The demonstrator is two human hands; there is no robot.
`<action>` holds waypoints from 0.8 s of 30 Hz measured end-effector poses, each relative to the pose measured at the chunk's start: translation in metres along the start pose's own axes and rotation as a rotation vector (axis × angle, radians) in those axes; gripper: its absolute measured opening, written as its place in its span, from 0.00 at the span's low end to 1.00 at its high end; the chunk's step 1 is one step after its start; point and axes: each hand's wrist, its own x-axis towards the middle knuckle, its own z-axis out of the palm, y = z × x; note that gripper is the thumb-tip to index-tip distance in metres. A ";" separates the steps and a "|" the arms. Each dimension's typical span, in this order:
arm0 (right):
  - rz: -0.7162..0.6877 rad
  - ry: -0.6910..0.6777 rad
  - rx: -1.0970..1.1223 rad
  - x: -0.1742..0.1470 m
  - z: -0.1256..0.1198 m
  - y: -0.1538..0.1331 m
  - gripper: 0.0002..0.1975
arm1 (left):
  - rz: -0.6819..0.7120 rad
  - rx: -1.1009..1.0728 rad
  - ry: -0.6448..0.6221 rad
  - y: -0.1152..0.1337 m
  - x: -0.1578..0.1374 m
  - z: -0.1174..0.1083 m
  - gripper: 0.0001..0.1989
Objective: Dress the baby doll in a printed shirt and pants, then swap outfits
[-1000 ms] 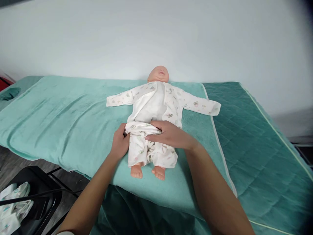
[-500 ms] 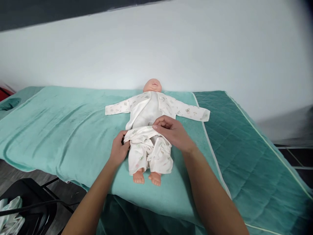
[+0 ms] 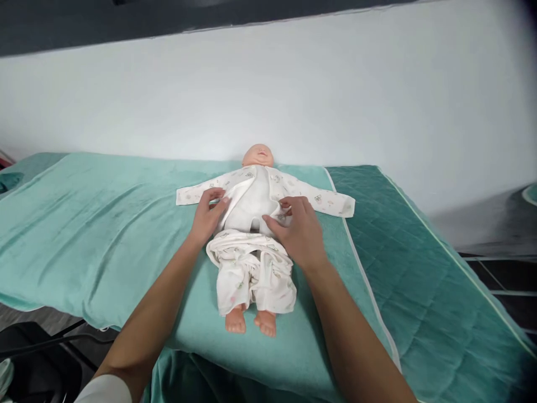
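A baby doll (image 3: 258, 155) lies on its back, head toward the wall and bare feet toward me. Its white printed jacket (image 3: 331, 202) is on both outstretched sleeves and parted at the front, over a white torso. Printed trousers (image 3: 251, 268) cover the legs, their waistband bunched at the hips. My left hand (image 3: 207, 217) is at the jacket's left side, thumb and fingers closed about the cloth. On the other side, my right hand (image 3: 302, 232) rests at the jacket's right front edge, thumb and fingers apart. The right fingertips partly cover the cloth there.
The doll lies on a light green sheet (image 3: 126, 235). A darker quilted cover (image 3: 403, 268) adjoins it on the right. A white wall (image 3: 268, 89) stands behind. At lower left is a black chair (image 3: 46, 364).
Both hands have left the trousers' waistband and moved up to the jacket's sides. The waistband now sits bunched lower on the doll. The view has shifted slightly.
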 end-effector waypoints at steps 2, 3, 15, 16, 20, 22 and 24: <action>0.057 -0.067 -0.021 0.000 0.005 0.004 0.17 | -0.003 0.093 -0.094 0.002 0.019 0.007 0.14; 0.083 -0.076 -0.028 0.000 0.006 0.004 0.15 | -0.002 0.129 -0.128 0.001 0.025 0.009 0.13; 0.607 0.041 0.540 0.001 0.005 0.013 0.08 | -0.242 -0.133 -0.057 -0.009 0.026 -0.047 0.20; 0.624 0.084 0.572 0.002 0.006 0.016 0.07 | -0.247 -0.053 -0.022 -0.012 0.026 -0.054 0.20; 0.577 0.179 0.601 0.002 0.009 0.023 0.09 | -0.248 0.443 0.077 -0.029 0.023 -0.076 0.16; 0.537 0.109 0.569 0.001 0.008 0.024 0.10 | -0.252 0.629 0.103 -0.036 0.021 -0.081 0.13; 0.486 0.000 0.524 -0.002 0.007 0.023 0.12 | -0.277 0.749 0.123 -0.041 0.018 -0.083 0.12</action>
